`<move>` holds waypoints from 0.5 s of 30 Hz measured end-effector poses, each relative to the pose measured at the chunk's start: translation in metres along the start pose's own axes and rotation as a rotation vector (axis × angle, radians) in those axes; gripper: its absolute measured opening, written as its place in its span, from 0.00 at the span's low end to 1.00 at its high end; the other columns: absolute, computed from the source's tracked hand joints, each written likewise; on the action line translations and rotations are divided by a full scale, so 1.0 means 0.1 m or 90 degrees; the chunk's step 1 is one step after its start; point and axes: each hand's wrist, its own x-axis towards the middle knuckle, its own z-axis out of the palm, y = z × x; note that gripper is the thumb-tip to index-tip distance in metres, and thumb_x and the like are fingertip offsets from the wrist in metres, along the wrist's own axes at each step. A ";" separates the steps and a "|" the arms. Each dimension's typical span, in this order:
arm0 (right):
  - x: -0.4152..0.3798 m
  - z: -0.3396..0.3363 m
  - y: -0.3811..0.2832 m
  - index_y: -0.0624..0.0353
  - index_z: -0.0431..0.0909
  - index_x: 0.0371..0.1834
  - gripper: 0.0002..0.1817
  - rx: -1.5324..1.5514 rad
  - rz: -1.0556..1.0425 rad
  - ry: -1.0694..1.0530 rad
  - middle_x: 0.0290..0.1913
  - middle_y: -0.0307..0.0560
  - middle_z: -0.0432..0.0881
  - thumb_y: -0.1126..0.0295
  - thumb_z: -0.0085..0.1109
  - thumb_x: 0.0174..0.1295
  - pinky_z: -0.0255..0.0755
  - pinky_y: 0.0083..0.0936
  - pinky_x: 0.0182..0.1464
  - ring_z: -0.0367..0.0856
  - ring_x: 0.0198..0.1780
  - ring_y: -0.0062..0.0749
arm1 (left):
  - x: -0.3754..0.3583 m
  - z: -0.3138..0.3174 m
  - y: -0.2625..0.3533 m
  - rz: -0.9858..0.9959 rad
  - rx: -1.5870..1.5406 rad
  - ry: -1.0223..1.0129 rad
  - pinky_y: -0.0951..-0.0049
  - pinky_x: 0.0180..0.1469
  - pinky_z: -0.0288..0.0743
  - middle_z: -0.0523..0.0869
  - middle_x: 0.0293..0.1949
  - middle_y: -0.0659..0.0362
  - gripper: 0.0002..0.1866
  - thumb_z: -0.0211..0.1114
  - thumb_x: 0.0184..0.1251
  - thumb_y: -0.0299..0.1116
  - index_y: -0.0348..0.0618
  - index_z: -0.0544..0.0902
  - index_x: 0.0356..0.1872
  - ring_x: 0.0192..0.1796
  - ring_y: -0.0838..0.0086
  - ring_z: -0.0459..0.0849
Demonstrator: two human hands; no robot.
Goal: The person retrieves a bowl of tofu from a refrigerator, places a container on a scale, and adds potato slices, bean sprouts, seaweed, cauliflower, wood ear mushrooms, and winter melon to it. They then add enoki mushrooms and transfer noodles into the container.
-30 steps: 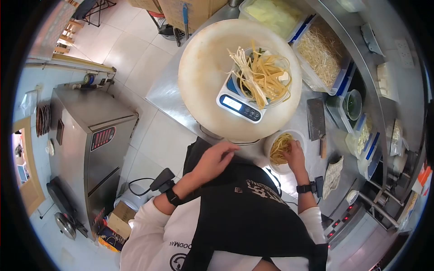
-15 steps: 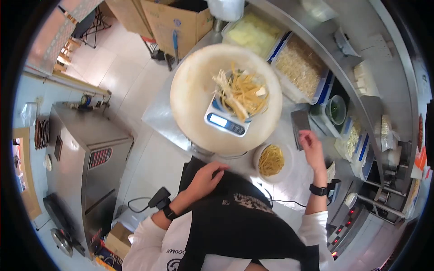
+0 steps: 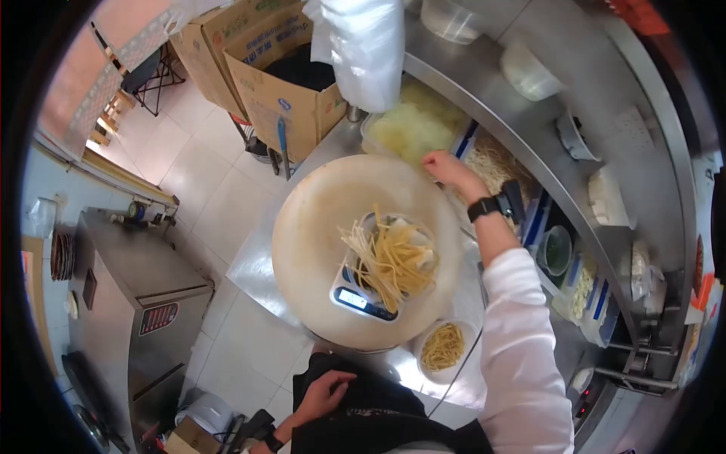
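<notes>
My right hand is stretched out over the near rim of the clear tub of pale yellow slices. Its fingers are loosely bent, the thumb is apart from them, and nothing shows in them. Low in front of the black apron, my left hand hangs with its fingers loosely out, holding nothing. Between them, a digital scale stands on the round cutting board. On the scale, a heap of yellow strips and thin white enoki mushrooms mostly hides its bowl.
A white bowl of yellow strips stands beside the board's near edge. Tubs of shredded food line the right side under a steel shelf. Cardboard boxes and a plastic bag roll are beyond; a steel cabinet is left.
My right hand has gone from beside the strip bowl, forward to the tub of pale slices. My left hand stays near the apron. The view has shifted, so the board appears lower.
</notes>
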 end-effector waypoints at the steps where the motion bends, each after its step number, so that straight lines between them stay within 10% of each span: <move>1: 0.23 0.25 0.23 0.62 0.77 0.43 0.14 -0.051 -0.047 0.092 0.40 0.53 0.81 0.73 0.56 0.52 0.71 0.27 0.45 0.79 0.41 0.37 | 0.02 -0.01 0.01 -0.009 -0.002 0.004 0.74 0.45 0.73 0.81 0.42 0.55 0.12 0.56 0.61 0.25 0.43 0.78 0.46 0.44 0.68 0.80; 12: 0.52 0.26 0.25 0.64 0.78 0.26 0.08 -0.081 0.077 0.055 0.29 0.59 0.79 0.70 0.62 0.45 0.72 0.34 0.37 0.80 0.34 0.47 | 0.03 -0.10 -0.03 -0.071 -0.036 0.033 0.74 0.46 0.73 0.80 0.41 0.54 0.12 0.55 0.61 0.24 0.41 0.78 0.46 0.44 0.68 0.80; 15: 0.41 0.18 0.32 0.66 0.76 0.23 0.10 -0.028 0.026 0.228 0.23 0.56 0.79 0.69 0.64 0.45 0.70 0.30 0.31 0.78 0.26 0.42 | 0.08 -0.16 0.05 -0.071 -0.028 0.024 0.74 0.46 0.73 0.80 0.41 0.54 0.12 0.55 0.61 0.24 0.41 0.77 0.46 0.44 0.68 0.80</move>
